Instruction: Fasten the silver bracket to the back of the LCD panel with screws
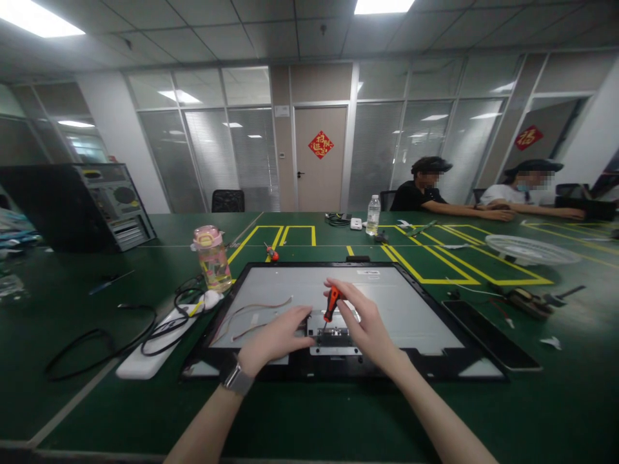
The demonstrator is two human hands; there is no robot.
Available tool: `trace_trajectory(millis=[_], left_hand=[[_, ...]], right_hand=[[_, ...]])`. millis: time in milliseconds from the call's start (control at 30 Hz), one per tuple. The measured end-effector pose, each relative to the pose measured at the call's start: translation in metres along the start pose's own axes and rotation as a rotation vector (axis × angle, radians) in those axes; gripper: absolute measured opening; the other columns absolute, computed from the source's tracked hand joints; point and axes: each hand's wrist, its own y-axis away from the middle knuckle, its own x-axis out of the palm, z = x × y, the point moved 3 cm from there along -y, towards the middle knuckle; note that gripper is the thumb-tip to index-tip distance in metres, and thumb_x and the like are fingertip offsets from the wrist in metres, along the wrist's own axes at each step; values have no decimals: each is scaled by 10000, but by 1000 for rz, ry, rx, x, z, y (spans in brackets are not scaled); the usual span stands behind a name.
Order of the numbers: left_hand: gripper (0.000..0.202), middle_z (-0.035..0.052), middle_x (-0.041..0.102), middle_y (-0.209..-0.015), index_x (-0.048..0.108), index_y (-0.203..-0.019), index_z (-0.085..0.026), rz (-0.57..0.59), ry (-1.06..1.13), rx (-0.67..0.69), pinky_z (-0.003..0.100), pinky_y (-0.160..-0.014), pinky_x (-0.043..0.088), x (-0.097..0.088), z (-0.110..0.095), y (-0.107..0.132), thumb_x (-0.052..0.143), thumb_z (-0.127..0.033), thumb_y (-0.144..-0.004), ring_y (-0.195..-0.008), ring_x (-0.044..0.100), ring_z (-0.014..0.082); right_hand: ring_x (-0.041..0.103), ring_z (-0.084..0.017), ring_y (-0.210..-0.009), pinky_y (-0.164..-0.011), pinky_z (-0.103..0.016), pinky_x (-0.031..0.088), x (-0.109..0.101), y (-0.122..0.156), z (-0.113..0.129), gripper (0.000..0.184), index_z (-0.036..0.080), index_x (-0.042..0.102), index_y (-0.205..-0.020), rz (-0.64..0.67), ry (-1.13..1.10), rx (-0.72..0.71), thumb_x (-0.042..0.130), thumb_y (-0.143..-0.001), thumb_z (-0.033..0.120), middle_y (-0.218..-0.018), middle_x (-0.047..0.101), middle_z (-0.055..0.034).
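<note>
A flat monitor panel (411,303) lies face down on the green table, its grey metal back up inside a black frame. My right hand (362,322) is closed on a small screwdriver (331,303) with a red and black handle, tip down at a metal bracket (333,338) near the panel's front edge. My left hand (275,338) rests on the panel beside the bracket, fingers stretched toward it, and it wears a wristwatch (236,379). Thin loose wires (251,316) run across the panel's left part.
A pink-lidded bottle (211,258), black cables (120,335) and a white board (155,348) lie left of the panel. A computer case (82,206) stands far left. A dark slab (488,335) and tools lie right. Two people (430,190) sit at the far side near a water bottle (373,216).
</note>
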Motion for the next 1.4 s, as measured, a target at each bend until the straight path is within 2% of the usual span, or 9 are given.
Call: trace_trajectory(millis=[133,267,333,467,700,900,1133,1300,1400], left_hand=[[604,110,455,-1468,451,-1382,-205,-36,-37,-69,415,-1135,298,3,-10,6,612,-302,-808,-1340,436,281],[600,121,425,-1487,437,-1396,-183,-45,-36,-90,414,-1148,272,7,-9,8,588,-325,-834,-1363,408,271],[602,109,428,-1487,439,-1396,-199,-54,-28,-83,412,-1147,273,8,-6,9,594,-353,-835,-1362,410,270],[608,98,435,-1484,434,-1400,-217,-71,-26,-75,405,-1142,281,8,-6,9,599,-371,-836,-1353,422,267],[600,114,420,-1491,430,-1405,-190,-47,-55,-100,400,-1146,274,7,-12,10,586,-332,-844,-1362,411,272],[605,110,411,-1498,412,-1422,-194,-63,-67,-72,405,-1149,270,9,-7,11,569,-374,-866,-1373,395,268],[607,121,418,-1492,388,-1440,-175,-72,-91,-46,397,-1143,281,12,-5,11,541,-381,-890,-1365,404,266],[598,123,406,-1499,392,-1437,-164,-69,-100,-58,387,-1151,273,12,-7,11,533,-379,-896,-1369,397,260],[594,118,410,-1497,392,-1437,-165,-61,-107,-61,386,-1152,273,11,-9,11,531,-370,-898,-1369,398,259]], right_hand=[[647,-218,-991,-872,-362,520,-3,2,-3,324,258,600,-1234,-67,-25,62,489,-933,207,-1100,666,-81],[640,-206,-861,-803,-358,535,-9,4,-9,267,260,664,-1139,-149,2,88,587,-884,243,-959,671,-56],[643,-212,-877,-816,-372,535,-10,6,-13,294,260,643,-1185,-143,-14,102,566,-901,263,-970,673,-58],[648,-237,-1006,-887,-420,521,-9,9,-19,373,260,532,-1325,-89,-96,140,465,-958,275,-1136,661,-87],[627,-201,-842,-796,-349,528,-9,9,-13,253,261,652,-1140,-136,5,102,574,-900,269,-959,645,-58],[653,-223,-981,-896,-402,515,-4,12,-12,360,280,542,-1313,-61,-117,100,457,-964,267,-1147,658,-85],[643,-204,-856,-811,-354,532,-4,10,-7,284,262,655,-1173,-129,-24,84,569,-903,268,-963,676,-59],[650,-219,-957,-873,-403,520,-1,12,-13,368,267,540,-1320,-81,-96,90,469,-959,269,-1094,665,-80],[646,-202,-902,-831,-369,528,-1,12,-14,330,275,589,-1253,-114,-82,96,513,-934,246,-1048,661,-66]])
